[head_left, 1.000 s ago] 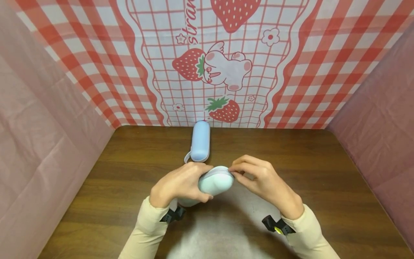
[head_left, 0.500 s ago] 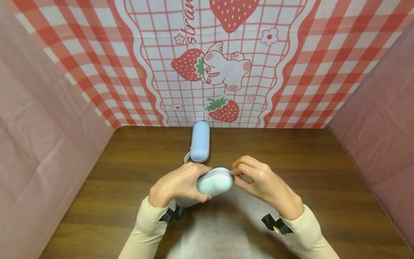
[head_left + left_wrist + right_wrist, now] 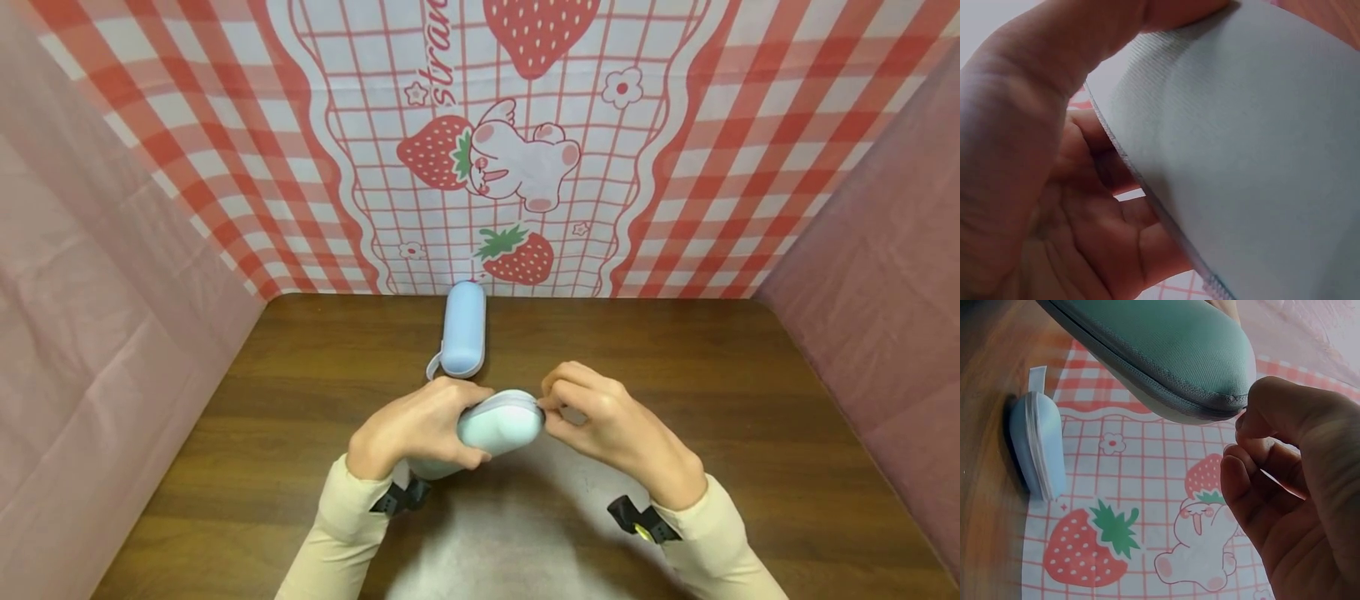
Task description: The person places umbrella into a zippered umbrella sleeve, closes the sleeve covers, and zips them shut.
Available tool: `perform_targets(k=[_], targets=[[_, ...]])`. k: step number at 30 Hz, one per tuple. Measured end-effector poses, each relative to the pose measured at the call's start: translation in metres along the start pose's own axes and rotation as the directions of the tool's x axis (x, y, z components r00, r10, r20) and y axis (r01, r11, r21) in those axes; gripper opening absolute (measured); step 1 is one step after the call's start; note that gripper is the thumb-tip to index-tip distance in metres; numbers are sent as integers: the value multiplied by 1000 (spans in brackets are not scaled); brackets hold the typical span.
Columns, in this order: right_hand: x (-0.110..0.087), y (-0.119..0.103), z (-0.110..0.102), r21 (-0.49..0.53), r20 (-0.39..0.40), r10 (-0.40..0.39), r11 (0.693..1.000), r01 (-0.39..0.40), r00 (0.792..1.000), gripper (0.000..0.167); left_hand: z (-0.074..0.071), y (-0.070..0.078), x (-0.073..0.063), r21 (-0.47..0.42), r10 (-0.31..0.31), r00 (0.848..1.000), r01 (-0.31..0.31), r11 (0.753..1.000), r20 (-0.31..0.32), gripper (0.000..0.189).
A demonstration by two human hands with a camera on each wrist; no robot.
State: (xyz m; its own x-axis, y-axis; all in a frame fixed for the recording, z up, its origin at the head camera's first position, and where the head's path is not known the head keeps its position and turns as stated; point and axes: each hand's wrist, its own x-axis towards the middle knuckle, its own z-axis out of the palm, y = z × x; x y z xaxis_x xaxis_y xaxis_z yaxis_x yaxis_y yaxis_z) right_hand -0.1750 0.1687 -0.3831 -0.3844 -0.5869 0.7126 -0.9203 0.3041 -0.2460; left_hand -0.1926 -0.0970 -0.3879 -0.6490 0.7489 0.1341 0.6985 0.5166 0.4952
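A mint-green zippered glasses case is held tilted above the table in my left hand. The thumb lies along its near side and the fingers wrap the far side. The left wrist view shows the smooth mint shell filling the right half, with the left thumb across its edge. At the case's right end, my right hand pinches the zipper pull, which the fingertips mostly hide. A grey zipper seam runs round the case in the right wrist view, reaching those right fingertips.
A light-blue zippered case with a wrist strap lies at the back of the brown wooden table. Behind it hangs a strawberry-print checked cloth. Pink cloth walls stand on both sides.
My right hand has shifted slightly right and toward me around the end of the mint case. The left hand keeps its hold, and the blue case stays put.
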Motion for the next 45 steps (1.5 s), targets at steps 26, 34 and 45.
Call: perform_targets(k=[26,34,45], targets=[[8,-1,0,-2,-179,-84,996,85,980,20,-6,1,-5,24,-30,990,34,999,-137,71],[10,-1,-1,-25,-203,-93,996,90,975,20,-4,1,-4,-21,-3,990,0,1000,-143,69],[7,0,1,7,-209,-102,994,106,973,19,-4,-2,-5,-14,8,990,-10,1000,-137,68]])
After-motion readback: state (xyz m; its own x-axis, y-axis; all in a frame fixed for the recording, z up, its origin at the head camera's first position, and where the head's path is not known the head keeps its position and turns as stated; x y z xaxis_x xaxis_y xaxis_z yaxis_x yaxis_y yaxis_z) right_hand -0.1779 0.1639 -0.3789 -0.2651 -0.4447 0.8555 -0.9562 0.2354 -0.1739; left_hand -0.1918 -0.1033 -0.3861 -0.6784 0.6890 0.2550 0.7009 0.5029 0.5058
